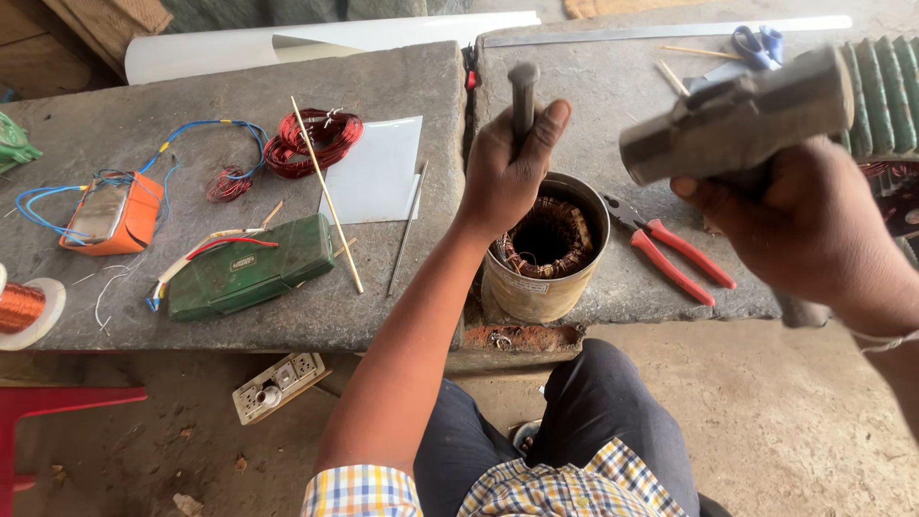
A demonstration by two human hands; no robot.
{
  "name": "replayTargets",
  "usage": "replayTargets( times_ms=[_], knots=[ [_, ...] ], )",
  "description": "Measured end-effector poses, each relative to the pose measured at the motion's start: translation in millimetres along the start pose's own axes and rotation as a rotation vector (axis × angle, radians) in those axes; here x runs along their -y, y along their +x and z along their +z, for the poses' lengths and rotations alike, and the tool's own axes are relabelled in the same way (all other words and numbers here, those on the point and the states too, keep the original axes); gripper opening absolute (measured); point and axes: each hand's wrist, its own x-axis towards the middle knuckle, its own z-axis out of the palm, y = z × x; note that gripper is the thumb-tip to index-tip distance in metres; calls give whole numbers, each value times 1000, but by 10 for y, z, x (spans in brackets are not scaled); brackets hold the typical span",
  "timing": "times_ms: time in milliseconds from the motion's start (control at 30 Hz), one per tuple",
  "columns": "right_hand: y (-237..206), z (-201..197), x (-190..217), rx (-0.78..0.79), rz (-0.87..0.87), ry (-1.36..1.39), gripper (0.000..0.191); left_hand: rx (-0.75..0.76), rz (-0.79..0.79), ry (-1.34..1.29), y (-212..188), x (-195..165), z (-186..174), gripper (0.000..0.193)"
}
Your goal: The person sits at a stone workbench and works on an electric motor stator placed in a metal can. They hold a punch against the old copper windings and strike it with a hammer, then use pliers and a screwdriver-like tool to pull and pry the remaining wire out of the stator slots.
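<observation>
- Right hand (814,225) grips a hammer (737,120), raised level with the punch top, ready to strike.
- Left hand (507,168) clenches a steel punch (523,96) upright, steadying it over the motor stator (546,249) directly below.
- Red pliers (675,254) lie between the hands; scissors (756,43) lie beyond.

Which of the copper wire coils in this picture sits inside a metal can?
The dark coil inside the can, just below the left hand. The red coil lies loose on the slab, and the orange one is wound on a spool.
</observation>
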Motion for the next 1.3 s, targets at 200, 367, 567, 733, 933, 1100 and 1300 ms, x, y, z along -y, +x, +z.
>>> replayTargets(
  times_ms=[200,367,567,733,933,1100,1300],
  knots=[
    [-325,490,-489,-22,-111,585,20,-69,-154,-458,187,43,27,42],
    [-1012,1046,-818,2,234,1045,30,-29,13,-123,69,-408,-259,43],
    [-1410,1516,-1097,43,688,947,25,561,-215,1234,-122,-851,-290,18],
    [-1297,1620,-1115,-37,677,977,20,629,-227,1446,-91,-858,-157,20],
    [-1268,1662,-1037,-39,741,1020,21,536,-111,1378,-69,-669,-306,19],
    [-1249,1693,-1029,-46,751,975,21,476,-56,1269,-38,-395,-219,20],
    [-1229,1685,-1020,-30,782,936,22,312,83,1150,-107,-258,-232,11]
  ],
)
